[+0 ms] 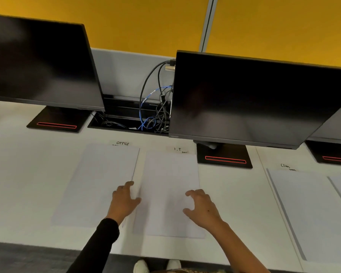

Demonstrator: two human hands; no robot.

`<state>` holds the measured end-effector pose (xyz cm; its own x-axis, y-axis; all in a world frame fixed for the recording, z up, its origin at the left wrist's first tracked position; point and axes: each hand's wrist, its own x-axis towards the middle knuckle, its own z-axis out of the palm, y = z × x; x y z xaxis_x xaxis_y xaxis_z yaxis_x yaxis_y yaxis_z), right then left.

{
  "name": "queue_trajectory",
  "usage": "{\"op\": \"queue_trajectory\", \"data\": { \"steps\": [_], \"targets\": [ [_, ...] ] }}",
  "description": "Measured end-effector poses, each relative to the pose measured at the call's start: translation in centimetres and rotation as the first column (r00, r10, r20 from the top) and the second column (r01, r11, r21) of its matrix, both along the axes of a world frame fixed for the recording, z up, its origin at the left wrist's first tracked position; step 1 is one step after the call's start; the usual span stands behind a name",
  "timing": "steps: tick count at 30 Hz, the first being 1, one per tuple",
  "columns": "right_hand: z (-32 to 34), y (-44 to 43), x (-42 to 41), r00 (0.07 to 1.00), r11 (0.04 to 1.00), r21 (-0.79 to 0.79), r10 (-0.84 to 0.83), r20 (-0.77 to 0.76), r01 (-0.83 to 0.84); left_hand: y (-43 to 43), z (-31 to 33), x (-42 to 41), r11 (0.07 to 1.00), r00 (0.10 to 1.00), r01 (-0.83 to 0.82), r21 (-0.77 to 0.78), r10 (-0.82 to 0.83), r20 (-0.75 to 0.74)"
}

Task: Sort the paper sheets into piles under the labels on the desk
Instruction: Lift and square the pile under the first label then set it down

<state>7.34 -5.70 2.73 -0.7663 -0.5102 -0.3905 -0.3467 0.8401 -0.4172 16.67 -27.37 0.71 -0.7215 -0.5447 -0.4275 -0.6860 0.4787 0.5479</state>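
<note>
Gripping nothing, fingers loosely spread, left hand (124,199) and right hand (202,206) apparently rest on white paper pile (171,174) under handwritten "I.T" label (178,149).

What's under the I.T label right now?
A pile of white sheets, with the left hand at its left edge and the right hand at its right. Sheets below the top one are covered.

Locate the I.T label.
Head view: the I.T label lies at the far end of its paper pile, between the OFFICE label on its left and a monitor base on its right.
</note>
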Motion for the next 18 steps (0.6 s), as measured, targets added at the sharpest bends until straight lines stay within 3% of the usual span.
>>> {"op": "queue_trajectory", "data": {
  "steps": [7,10,18],
  "targets": [
    [0.7,-3.9,0.0,1.000,0.994,-0.105,0.022,0.012,-0.021,-5.7,-0.1,-0.1,0.983,0.996,-0.086,-0.160,0.091,0.023],
    [0.5,-6.8,0.5,0.999,0.991,-0.128,0.035,0.029,-0.031,-9.0,-0.3,0.4,0.973,0.982,-0.111,-0.203,0.139,0.128],
    [-0.6,-17.2,3.0,0.989,0.977,-0.196,-0.061,0.137,0.087,-17.0,-1.4,2.2,0.948,0.913,0.071,-0.309,0.063,0.403]
  ]
}}
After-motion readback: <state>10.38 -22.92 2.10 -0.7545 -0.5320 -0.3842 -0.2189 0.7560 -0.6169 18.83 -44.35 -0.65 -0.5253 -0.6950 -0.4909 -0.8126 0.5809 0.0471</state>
